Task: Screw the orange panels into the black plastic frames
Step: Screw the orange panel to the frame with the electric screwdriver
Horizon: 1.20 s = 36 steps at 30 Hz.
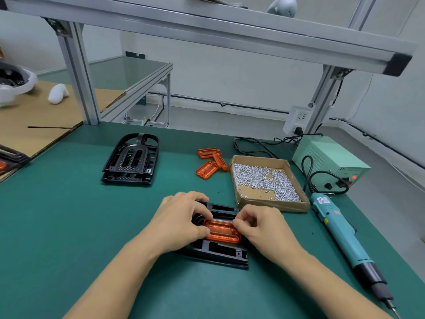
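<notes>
Both hands seat one orange panel (222, 231) in a black frame (218, 249)
Left hand (181, 219) and right hand (259, 224) pinch its ends; three spare panels (210, 162), one frame stack (131, 160)

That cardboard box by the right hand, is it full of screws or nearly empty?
Partly full. The cardboard box holds a shallow layer of silver screws, with bare cardboard showing at its near left corner.

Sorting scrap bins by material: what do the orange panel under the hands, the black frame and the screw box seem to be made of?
Orange panel: likely translucent glossy plastic; light glows through it.
Black frame: probably moulded plastic, semi-matte, with crisp cut-out slots.
Screw box: brown cardboard, dull, with a raw cut edge.
Screws: shiny silvery metal, presumably steel.
</notes>
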Each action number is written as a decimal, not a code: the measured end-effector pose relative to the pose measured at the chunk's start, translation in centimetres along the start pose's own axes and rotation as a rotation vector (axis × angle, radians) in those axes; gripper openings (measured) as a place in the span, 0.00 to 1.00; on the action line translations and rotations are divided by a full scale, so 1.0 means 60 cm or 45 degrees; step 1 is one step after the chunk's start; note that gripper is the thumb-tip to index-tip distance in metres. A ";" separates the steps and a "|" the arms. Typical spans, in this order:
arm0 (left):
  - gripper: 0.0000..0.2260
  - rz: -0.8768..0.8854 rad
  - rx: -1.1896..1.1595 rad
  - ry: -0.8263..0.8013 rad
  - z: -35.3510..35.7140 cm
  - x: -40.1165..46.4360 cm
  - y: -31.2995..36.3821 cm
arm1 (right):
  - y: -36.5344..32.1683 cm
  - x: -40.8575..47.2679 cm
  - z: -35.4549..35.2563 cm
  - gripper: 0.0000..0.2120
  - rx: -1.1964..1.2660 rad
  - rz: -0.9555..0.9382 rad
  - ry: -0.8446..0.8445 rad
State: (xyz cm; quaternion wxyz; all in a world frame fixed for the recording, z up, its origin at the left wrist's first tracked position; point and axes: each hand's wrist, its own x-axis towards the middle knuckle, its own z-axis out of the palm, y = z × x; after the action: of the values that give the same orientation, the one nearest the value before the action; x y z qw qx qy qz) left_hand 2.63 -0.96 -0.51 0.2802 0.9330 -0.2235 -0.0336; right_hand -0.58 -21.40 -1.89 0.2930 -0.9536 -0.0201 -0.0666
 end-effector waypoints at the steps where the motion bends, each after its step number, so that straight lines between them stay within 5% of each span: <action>1: 0.11 0.004 0.019 0.010 0.003 0.001 -0.001 | 0.003 0.001 -0.006 0.06 0.085 0.011 -0.045; 8: 0.11 -0.005 0.078 0.070 0.018 0.006 -0.006 | 0.022 -0.013 -0.021 0.02 0.209 -0.097 -0.189; 12: 0.11 -0.014 0.119 0.093 0.021 0.005 -0.007 | 0.030 -0.022 -0.052 0.06 0.337 -0.048 0.031; 17: 0.12 -0.049 0.180 0.118 0.030 -0.003 0.001 | 0.067 -0.045 -0.119 0.15 -0.272 0.167 0.362; 20: 0.14 -0.044 0.165 0.121 0.033 -0.009 0.002 | 0.100 -0.067 -0.154 0.26 -0.756 0.527 0.193; 24: 0.16 0.025 0.137 0.135 0.031 -0.007 0.006 | 0.136 -0.093 -0.169 0.33 -0.876 0.799 -0.008; 33: 0.14 0.079 0.117 0.015 0.031 0.005 0.014 | 0.156 -0.102 -0.181 0.25 -0.400 0.785 0.016; 36: 0.13 0.079 0.103 0.005 0.030 0.002 0.016 | 0.164 -0.109 -0.188 0.19 0.155 0.753 0.110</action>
State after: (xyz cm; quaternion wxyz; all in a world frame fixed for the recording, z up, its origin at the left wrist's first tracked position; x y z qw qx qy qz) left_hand 2.01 -2.65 -1.48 0.2435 0.9363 -0.2528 -0.0140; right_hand -7.60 -35.88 0.95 0.3569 -0.8950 0.2670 -0.0177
